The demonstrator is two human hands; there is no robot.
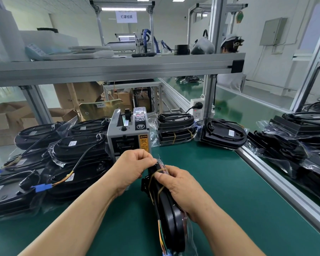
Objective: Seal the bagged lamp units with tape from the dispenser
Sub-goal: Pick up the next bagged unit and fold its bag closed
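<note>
A black lamp unit [171,217] in a clear plastic bag stands on edge on the green mat, bound with rubber bands, coloured wires at its near end. My right hand [179,189] grips its upper side, thumb pressed on the folded bag top. My left hand [135,164] pinches the bag's top edge, fingers closed; whether tape is under them I cannot tell. Just behind the hands stands the grey tape dispenser [127,134].
Several bagged lamp units [76,146] are piled at the left of the mat [210,174], more stacked behind right [175,129] and one [225,134] by the aluminium rail. Further units [303,133] lie beyond the rail. A shelf beam [118,68] runs overhead. A person works far back.
</note>
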